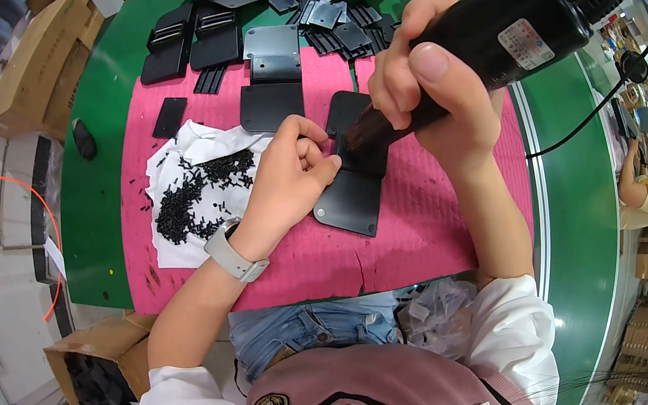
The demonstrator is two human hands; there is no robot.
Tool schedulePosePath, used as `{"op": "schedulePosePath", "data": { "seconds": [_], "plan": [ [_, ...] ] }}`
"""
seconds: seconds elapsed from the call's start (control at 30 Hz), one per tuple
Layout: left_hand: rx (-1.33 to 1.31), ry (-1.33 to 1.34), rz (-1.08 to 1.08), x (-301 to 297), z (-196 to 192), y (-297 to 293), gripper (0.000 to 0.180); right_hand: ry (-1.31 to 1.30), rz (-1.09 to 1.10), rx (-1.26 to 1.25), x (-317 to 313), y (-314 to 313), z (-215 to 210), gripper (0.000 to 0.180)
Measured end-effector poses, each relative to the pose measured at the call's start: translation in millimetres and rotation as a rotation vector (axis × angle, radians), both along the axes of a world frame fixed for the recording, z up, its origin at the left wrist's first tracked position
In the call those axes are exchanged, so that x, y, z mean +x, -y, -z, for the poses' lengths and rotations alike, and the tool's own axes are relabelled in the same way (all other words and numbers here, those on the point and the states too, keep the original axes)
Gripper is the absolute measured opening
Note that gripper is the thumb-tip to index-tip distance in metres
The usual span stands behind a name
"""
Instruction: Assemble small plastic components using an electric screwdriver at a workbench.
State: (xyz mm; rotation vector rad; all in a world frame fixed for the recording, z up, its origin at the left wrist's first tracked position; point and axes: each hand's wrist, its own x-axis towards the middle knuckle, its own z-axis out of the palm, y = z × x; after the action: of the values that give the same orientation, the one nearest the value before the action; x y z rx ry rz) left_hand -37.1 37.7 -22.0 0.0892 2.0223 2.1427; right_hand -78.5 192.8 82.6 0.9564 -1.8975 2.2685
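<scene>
Right hand (429, 94) clamped around black electric screwdriver (500, 34), frame centre-right, left hand (295, 177) pinched closed, pressing black plastic plate (349, 203), loose black screws (197, 192) centre-left

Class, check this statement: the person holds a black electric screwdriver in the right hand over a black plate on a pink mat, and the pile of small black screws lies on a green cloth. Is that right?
Not quite: the cloth is wrong. The head view shows the screws lying on a white cloth, not a green one. The rest stands: the right hand holds the black electric screwdriver over a black plate on the pink mat.
</scene>
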Motion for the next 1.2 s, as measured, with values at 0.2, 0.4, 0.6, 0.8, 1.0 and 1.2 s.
{"op": "schedulePosePath", "data": {
  "seconds": [0.2, 0.4, 0.6, 0.8, 1.0, 1.2],
  "plan": [
    [-0.023, -0.035, -0.002, -0.3, 9.2, -1.2, 0.025, -0.043, -0.093, 0.013, -2.2, 6.5, 6.4, 0.023],
    [-0.036, -0.101, -0.070, 0.6, 8.8, -3.1, 0.032, 0.015, -0.087, 0.033, -3.7, 12.8, 6.6, 0.026],
    [-0.065, -0.132, -0.069, 0.9, 9.4, -3.1, 0.033, 0.042, -0.133, 0.028, -5.3, 11.6, 8.2, 0.025],
    [-0.098, -0.186, -0.105, 2.0, 11.9, -6.4, 0.031, -0.042, -0.040, 0.074, 4.3, 14.6, 6.8, 0.023],
    [-0.196, -0.239, -0.151, 10.3, 3.6, -7.0, 0.018, 0.003, -0.080, -0.018, 1.5, 3.8, 5.4, 0.021],
    [-0.332, -0.570, -0.353, 16.2, -7.3, -5.1, 0.010, 0.020, -0.328, -0.389, -10.8, -21.2, -8.7, 0.030]
  ]
}}
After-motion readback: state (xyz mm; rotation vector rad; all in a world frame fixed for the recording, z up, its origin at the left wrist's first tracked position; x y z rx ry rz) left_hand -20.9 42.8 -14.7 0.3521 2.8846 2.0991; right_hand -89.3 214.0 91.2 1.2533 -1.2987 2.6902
